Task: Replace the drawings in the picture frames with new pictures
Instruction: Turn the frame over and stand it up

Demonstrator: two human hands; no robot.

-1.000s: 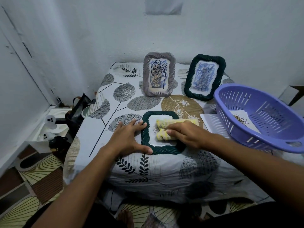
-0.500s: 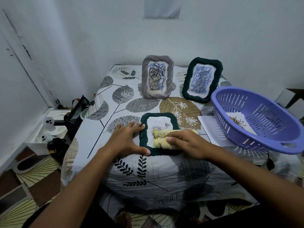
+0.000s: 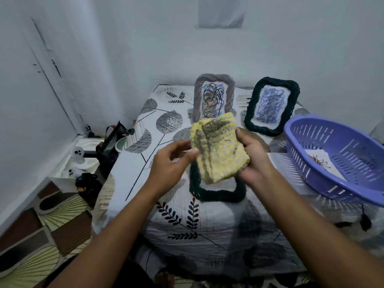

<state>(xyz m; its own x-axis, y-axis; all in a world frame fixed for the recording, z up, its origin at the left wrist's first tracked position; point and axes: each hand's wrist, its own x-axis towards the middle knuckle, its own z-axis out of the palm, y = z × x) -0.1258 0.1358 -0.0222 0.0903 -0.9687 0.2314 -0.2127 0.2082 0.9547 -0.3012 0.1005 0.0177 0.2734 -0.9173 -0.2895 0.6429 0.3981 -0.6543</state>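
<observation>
Both hands lift soiled yellow cloth [image 3: 218, 149]; right grip [image 3: 252, 155] cradles edge, left grip [image 3: 176, 157] pinches corner, inspecting; dark frame [image 3: 218, 194] flat below.

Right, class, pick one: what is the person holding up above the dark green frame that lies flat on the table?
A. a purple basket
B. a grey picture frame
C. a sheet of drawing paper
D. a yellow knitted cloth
D: both the left hand and the right hand grip the yellow knitted cloth above the flat dark green frame.
</observation>
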